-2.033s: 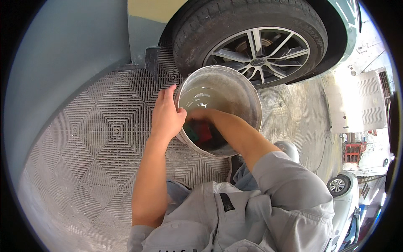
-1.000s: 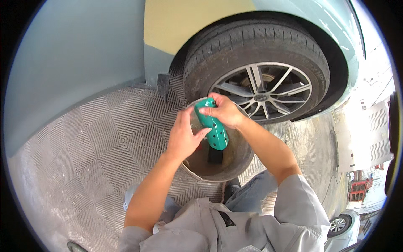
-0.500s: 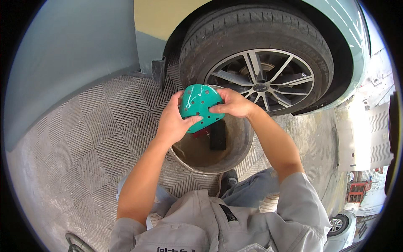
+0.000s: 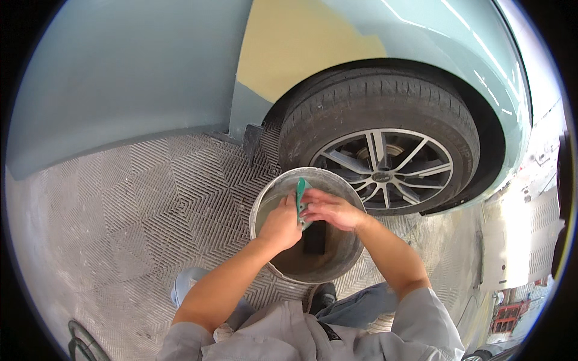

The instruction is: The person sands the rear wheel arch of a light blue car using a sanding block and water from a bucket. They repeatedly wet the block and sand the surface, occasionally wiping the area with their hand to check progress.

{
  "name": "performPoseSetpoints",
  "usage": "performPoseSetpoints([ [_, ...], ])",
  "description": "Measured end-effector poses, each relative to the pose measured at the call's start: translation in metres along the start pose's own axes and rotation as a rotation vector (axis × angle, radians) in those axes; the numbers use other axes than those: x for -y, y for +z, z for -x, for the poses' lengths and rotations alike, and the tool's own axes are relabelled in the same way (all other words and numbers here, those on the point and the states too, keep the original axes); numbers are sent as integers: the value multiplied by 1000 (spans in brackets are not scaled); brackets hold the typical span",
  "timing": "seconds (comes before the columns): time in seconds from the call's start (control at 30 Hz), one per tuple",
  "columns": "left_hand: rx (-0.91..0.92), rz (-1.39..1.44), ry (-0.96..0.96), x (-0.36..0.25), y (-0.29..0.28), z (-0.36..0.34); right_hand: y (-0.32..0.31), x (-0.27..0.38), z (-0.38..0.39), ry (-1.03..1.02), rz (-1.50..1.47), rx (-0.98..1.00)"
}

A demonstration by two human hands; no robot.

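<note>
A green perforated sheet (image 4: 300,192), seen nearly edge-on, is held over a grey plastic bucket (image 4: 358,254). My left hand (image 4: 283,225) grips it from the left, fingers partly hidden. My right hand (image 4: 328,210) holds it from the right, fingers pressed against its far face. Murky water (image 4: 289,265) lies in the bucket, with a dark rectangular block (image 4: 314,240) under my hands.
A car wheel (image 4: 380,96) stands just beyond the bucket, beneath a light blue fender with a pale yellow patch (image 4: 301,36). A grey panel (image 4: 120,72) is at left, a hose (image 4: 78,337) at lower left, a grated floor (image 4: 168,210) around, a red rack (image 4: 506,319) at right.
The green sheet came up out of the water, was spread facing me, and is now turned edge-on, lower in the bucket's mouth. My view has shifted, showing more fender.
</note>
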State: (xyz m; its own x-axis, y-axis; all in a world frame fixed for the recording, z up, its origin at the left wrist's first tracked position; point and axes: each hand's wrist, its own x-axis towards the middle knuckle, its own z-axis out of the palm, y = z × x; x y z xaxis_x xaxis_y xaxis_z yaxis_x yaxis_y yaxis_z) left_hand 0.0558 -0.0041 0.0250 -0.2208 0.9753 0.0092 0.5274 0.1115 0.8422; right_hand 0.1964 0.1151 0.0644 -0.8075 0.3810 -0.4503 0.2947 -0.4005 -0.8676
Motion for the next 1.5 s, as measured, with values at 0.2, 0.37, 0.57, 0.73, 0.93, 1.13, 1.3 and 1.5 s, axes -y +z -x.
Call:
performPoseSetpoints([
  [0.2,-51,-27,-88,21,-4,-7,-46,-24,-23,585,759,115],
  [0.37,-115,-173,52,21,2,-5,-68,-131,-66,677,1527,-123],
  [0.57,-37,-170,10,16,-1,1,-139,-245,-118,614,1440,-37],
  [0.73,-79,-166,-8,8,-7,3,-119,-209,-108,521,1581,20],
  [0.93,-188,-146,36,9,-20,1,-63,-53,-41,471,824,-432],
  [1.13,-249,-76,-33,4,-21,-4,-18,40,33,-183,-44,-415],
  [1.3,-225,-22,-64,4,-13,-10,20,45,28,-334,-69,-130],
  [1.5,32,887,-261,15,-29,-13,25,17,7,-290,443,-214],
])
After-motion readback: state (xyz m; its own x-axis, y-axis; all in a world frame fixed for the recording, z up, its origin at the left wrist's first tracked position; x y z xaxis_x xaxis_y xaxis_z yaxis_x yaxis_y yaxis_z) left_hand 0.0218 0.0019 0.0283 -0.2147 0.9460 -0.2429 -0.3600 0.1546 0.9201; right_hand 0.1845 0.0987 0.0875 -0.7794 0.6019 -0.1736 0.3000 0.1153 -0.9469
